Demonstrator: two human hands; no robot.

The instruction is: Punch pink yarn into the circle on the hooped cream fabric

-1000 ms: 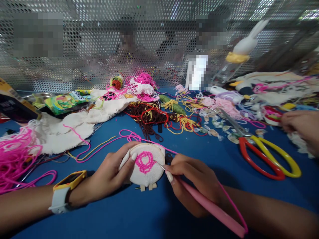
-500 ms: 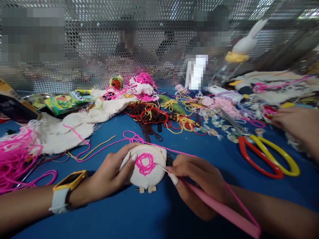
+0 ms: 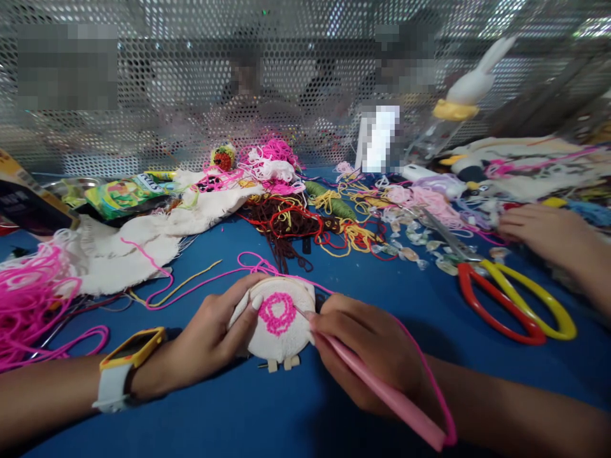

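Note:
My left hand (image 3: 222,334) grips the left rim of a small embroidery hoop (image 3: 281,346), its thumb resting on the white cloth. Two pink rings of looped stitches (image 3: 277,315) show on the stretched fabric. In my right hand (image 3: 367,346) is a pink-handled punch needle (image 3: 386,385), its thin metal tip at the right side of the stitching. Pink yarn (image 3: 427,362) leaves the handle's back end and loops up over that hand. From behind the hoop the strand runs left across the table.
Red-and-yellow-handled scissors (image 3: 501,296) lie at right, beside wrapped candies (image 3: 410,253). Another person's hand (image 3: 539,229) reaches in at far right. Yarn tangles (image 3: 286,219), white cloth (image 3: 119,254) and a green snack bag (image 3: 124,197) line the back. Pink yarn (image 3: 33,305) heaps at left.
My right hand has moved slightly left and the punch needle's handle has shifted left with it, its tip less exposed. The other person's hand has moved left. My left hand stays on the hoop.

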